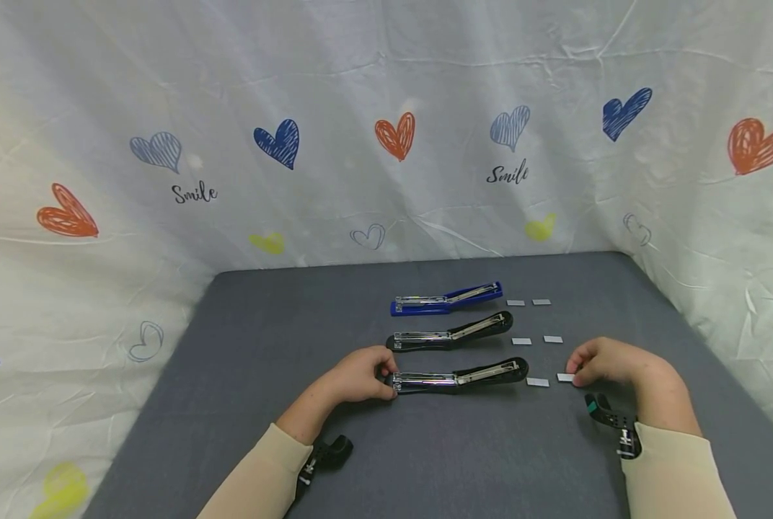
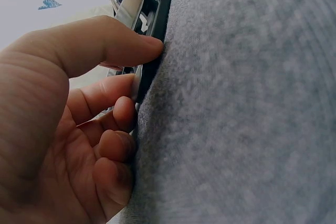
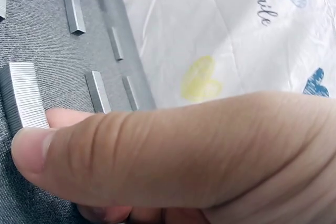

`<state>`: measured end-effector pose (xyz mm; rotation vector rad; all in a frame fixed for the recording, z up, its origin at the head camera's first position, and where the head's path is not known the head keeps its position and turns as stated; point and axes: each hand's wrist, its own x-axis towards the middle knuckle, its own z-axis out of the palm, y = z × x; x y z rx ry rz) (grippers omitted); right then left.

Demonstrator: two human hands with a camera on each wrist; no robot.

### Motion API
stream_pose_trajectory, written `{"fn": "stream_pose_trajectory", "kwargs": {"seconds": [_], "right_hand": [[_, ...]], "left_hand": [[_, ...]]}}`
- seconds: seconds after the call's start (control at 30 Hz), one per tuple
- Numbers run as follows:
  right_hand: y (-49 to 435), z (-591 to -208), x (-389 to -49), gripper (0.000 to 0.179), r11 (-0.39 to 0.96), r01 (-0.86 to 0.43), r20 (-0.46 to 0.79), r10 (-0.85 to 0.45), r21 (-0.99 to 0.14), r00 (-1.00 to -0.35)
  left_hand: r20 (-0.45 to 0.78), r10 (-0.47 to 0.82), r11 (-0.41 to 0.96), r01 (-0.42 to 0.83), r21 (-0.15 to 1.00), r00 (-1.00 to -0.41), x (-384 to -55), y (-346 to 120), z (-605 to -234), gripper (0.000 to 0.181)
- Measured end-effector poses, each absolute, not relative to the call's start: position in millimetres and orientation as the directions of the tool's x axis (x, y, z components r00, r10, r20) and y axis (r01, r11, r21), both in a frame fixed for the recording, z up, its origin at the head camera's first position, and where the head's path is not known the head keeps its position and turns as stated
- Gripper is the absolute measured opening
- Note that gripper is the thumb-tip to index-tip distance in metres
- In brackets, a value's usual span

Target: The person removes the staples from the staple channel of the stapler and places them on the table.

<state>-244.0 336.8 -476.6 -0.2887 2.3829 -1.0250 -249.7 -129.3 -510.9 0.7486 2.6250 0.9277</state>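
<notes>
My left hand (image 1: 359, 374) grips the left end of the nearest black stapler (image 1: 487, 375), thumb and forefinger on either side of it in the left wrist view. This stapler lies on the table, opened out with its metal channel facing up. At the right, my right hand (image 1: 614, 360) pinches a small strip of staples (image 3: 29, 95) by one end between thumb and fingers, low over the cloth. Another staple strip (image 1: 538, 383) lies between it and the nearest stapler's right end.
Behind lie a second opened black stapler (image 1: 425, 341) and an opened blue stapler (image 1: 421, 308). Two staple strips lie to the right of each, such as one strip (image 1: 552, 339) in the middle row. A white curtain (image 1: 334, 194) with hearts hangs behind the grey table (image 1: 263, 324).
</notes>
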Motion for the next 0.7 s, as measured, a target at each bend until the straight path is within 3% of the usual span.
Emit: {"fn": "stream_pose_trajectory", "kwargs": {"seconds": [0.43, 0.7], "right_hand": [[332.1, -473.3, -234.6, 0.012, 0.721, 0.12, -0.451, -0.286, -0.683, -0.845], [314.7, -469.2, -226.6, 0.03, 0.753, 0.004, -0.332, -0.285, -0.658, -0.899]], "left_hand": [[-0.083, 0.611, 0.606, 0.398, 0.689, -0.787, -249.6, -131.1, -512.6, 0.026], [-0.165, 0.64, 0.56, 0.309, 0.769, -0.75, -242.7, -143.8, -527.0, 0.03]]}}
